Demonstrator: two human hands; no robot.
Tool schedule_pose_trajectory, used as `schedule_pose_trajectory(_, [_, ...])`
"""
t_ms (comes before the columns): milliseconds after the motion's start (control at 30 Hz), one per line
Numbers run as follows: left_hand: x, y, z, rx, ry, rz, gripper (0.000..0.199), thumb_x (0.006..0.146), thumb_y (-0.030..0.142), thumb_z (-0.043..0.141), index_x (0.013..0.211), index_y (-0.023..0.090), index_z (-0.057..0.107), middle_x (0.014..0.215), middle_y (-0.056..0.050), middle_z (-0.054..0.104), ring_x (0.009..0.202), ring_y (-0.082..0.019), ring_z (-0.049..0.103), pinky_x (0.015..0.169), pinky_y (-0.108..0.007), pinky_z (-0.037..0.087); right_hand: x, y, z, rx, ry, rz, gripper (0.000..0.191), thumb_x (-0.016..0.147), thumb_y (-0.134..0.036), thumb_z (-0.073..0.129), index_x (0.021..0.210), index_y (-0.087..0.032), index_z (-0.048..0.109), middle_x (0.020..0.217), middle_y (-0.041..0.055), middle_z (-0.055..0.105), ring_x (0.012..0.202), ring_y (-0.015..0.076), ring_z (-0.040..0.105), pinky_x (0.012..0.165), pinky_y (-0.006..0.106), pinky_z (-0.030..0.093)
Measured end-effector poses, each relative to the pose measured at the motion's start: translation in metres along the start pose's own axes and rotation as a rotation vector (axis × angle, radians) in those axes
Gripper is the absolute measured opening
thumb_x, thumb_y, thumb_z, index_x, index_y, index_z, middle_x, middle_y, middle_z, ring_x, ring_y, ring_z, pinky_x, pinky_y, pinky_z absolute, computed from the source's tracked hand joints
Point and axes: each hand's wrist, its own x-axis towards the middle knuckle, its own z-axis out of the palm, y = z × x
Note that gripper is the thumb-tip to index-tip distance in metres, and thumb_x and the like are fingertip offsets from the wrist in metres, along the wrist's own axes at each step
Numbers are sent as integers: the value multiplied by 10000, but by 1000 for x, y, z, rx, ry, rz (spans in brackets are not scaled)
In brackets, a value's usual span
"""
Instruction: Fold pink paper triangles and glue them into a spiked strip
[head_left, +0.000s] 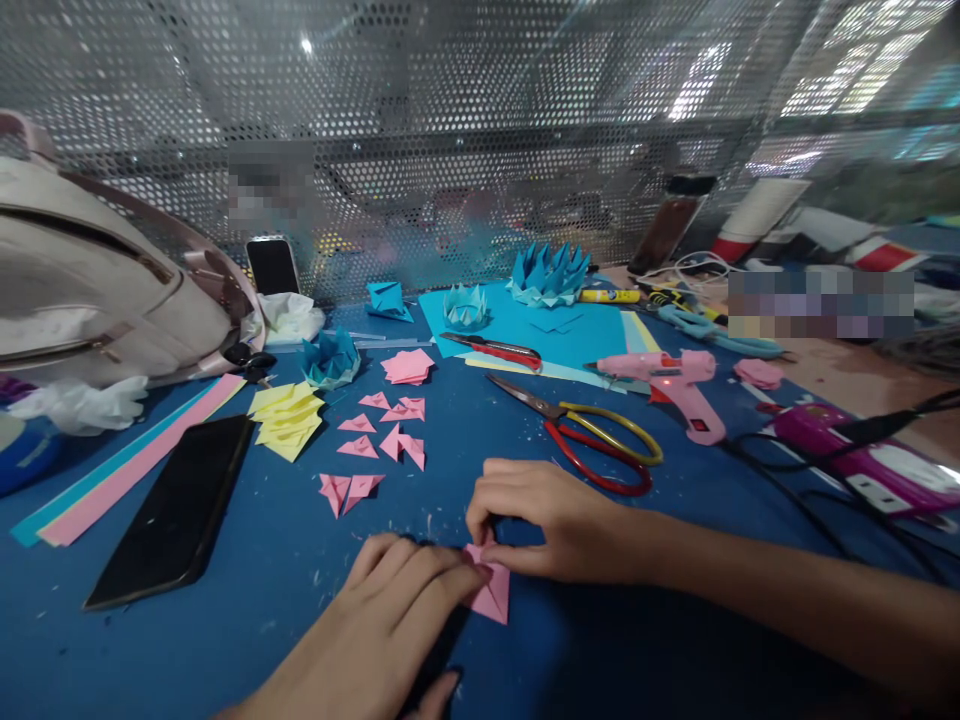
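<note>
A: Where is the pink paper?
B: On the blue table, low in the view near its middle, lying flat with creases, partly covered by the person's fingertips.

A: And the hands?
B: The left hand is fairly open, fingers extended close together and pressing on the paper's left side, its thumb held apart. The right hand has its fingers curled, thumb and fingertips closed on the upper edge.

A: Anything in the way nearby?
B: The scissors lie just beyond the right hand, blades partly open, their red handle nearest it. Left of them are small folded pink pieces, with a pink stack behind.

A: Farther right?
B: A pink glue gun, its red light showing, and a purple power strip with black cables past the right forearm.

A: And left?
B: A yellow paper stack, a black phone and long paper strips, with a pale backpack behind.

A: At the back?
B: A red cutter lies partly over a large blue sheet; a spiky blue paper crown stands at that sheet's far side.
</note>
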Motion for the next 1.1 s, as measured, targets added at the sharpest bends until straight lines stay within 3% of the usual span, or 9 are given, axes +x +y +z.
schedule_pose_trajectory(133, [2, 5, -2, -104, 13, -88, 655, 837, 82, 519, 1448, 276, 389, 1180, -43, 626, 1002, -217, 545, 889, -343, 473, 0, 0, 1, 49, 21, 76, 56, 865, -125, 646, 890, -166, 618, 865, -1, 660, 826, 119, 566, 733, 225, 413])
schedule_pose_trajectory(233, [3, 7, -3, -142, 32, -151, 605, 836, 60, 527, 1392, 291, 466, 1121, -31, 619, 979, -200, 535, 884, -323, 475, -1, 3, 0, 40, 9, 19, 52, 888, -118, 623, 903, -166, 638, 893, 9, 664, 858, 129, 555, 773, 242, 412])
schedule_pose_trajectory(367, [4, 9, -5, -176, 43, -143, 470, 846, 21, 486, 1226, 281, 580, 1079, -18, 624, 988, -178, 544, 883, -300, 455, -2, 4, -4, 4, -29, -67, 247, 852, 16, 549, 871, -186, 689, 968, 20, 629, 910, 135, 534, 809, 258, 397])
schedule_pose_trajectory(467, [5, 9, -5, -168, 40, -124, 380, 849, 5, 461, 1079, 269, 607, 1053, 1, 640, 977, -163, 556, 877, -290, 437, -2, 4, -6, -16, -56, -76, 268, 802, 54, 547, 801, -176, 684, 984, 22, 611, 901, 135, 519, 789, 254, 394])
schedule_pose_trajectory(667, [3, 2, 7, -23, 153, 19, 368, 880, 34, 392, 1140, 221, 573, 993, -13, 672, 852, -156, 581, 861, -299, 434, -3, 11, -8, 6, -79, -152, 279, 832, 22, 584, 686, -188, 696, 979, 23, 617, 893, 137, 512, 767, 256, 382])
schedule_pose_trajectory(767, [0, -2, 13, 116, 127, 61, 456, 908, 64, 396, 1329, 196, 513, 991, -42, 672, 843, -172, 574, 858, -323, 438, -3, 14, -11, 29, -83, -183, 285, 839, -1, 610, 651, -197, 698, 958, 18, 623, 891, 136, 509, 770, 258, 380])
schedule_pose_trajectory(833, [-2, -4, 17, 247, 113, 118, 422, 943, 131, 433, 1347, 209, 527, 1014, -58, 664, 869, -190, 563, 850, -346, 431, -3, 14, -13, 36, -90, -182, 285, 835, -6, 613, 637, -196, 689, 949, 12, 625, 897, 137, 508, 775, 260, 379])
schedule_pose_trajectory(967, [-4, -5, 18, 417, 165, 190, 321, 988, 235, 459, 1271, 226, 611, 1079, -51, 670, 939, -198, 549, 928, -377, 368, -4, 6, -12, -62, -55, -91, 215, 769, -4, 593, 642, -173, 634, 958, 11, 612, 840, 134, 497, 764, 273, 374])
schedule_pose_trajectory(1100, [2, 2, 7, 471, 185, 234, 257, 989, 252, 502, 1184, 240, 670, 1133, 27, 713, 998, -172, 533, 1086, -339, 225, -4, -1, -7, -194, 14, 16, 84, 733, -114, 653, 768, -159, 592, 901, 15, 589, 797, 144, 482, 741, 290, 375])
